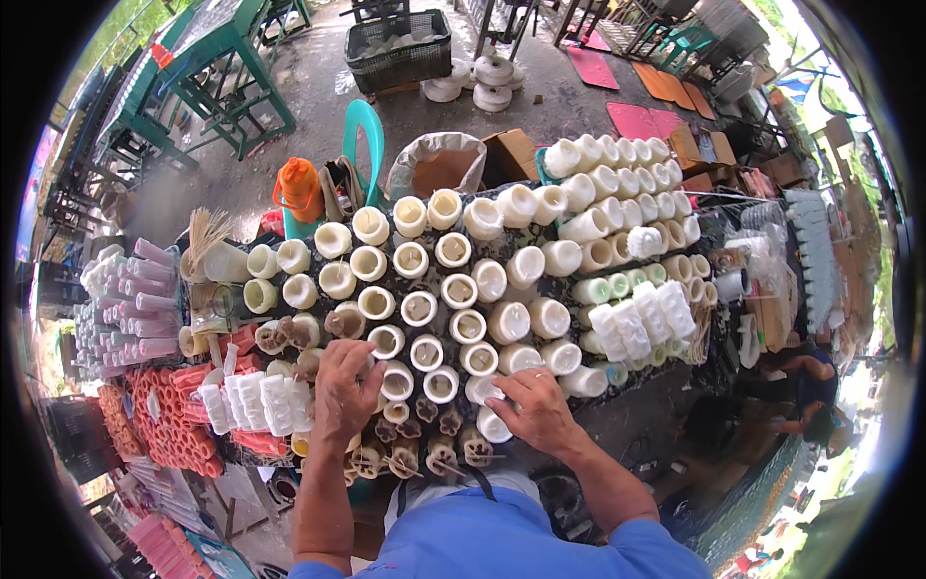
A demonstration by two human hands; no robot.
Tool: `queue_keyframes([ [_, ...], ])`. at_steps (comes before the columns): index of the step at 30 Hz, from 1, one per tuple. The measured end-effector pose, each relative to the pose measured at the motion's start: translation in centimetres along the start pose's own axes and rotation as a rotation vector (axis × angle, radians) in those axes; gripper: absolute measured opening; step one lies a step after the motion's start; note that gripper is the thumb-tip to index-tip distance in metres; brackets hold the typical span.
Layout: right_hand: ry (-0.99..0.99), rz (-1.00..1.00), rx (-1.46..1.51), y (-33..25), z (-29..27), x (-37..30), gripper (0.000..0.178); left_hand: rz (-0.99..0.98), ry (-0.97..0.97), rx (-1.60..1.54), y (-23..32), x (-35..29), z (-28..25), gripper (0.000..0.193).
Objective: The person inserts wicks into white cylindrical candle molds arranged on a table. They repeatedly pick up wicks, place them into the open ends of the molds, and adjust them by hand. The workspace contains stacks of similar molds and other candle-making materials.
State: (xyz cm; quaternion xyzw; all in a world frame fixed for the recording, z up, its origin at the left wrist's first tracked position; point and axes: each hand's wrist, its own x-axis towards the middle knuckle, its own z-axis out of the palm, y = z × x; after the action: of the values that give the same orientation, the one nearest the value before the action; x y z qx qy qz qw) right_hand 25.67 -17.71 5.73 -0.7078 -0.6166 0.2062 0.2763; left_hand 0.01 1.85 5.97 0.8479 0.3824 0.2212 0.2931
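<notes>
Rows of cream-white hollow cylinders, looking like wax candles (419,308), stand upright on the dark-covered table before me. Over the left-centre rows, my left hand (345,394) has its thumb and fingers apart, beside a white-rimmed candle (387,342). My right hand (536,407) curls its fingertips at the rim of a white candle (481,390) in the near row. Another white candle (494,425) stands just below those fingertips. Between my forearms sit several brownish, flower-shaped pieces (442,455) with thin sticks across them. The right fingertips partly hide what they touch.
White moulded blocks (258,402) lie at left beside red tubes (174,415); more white blocks (641,321) lie at right. Behind the table are an orange jug (299,190), a green chair (363,145), a lined sack (436,166) and a black crate (398,50). Another person (808,381) is at far right.
</notes>
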Motion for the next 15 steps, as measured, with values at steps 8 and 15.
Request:
queue_keyframes([
  [8, 0.052, -0.029, 0.001, -7.1, 1.9, -12.1, 0.031, -0.013, -0.035, -0.104, 3.8, -14.7, -1.5, 0.031],
  [15, -0.036, 0.051, -0.025, -9.2, 5.4, -23.2, 0.023, -0.065, -0.188, -0.081, 4.7, -23.9, -2.2, 0.031],
])
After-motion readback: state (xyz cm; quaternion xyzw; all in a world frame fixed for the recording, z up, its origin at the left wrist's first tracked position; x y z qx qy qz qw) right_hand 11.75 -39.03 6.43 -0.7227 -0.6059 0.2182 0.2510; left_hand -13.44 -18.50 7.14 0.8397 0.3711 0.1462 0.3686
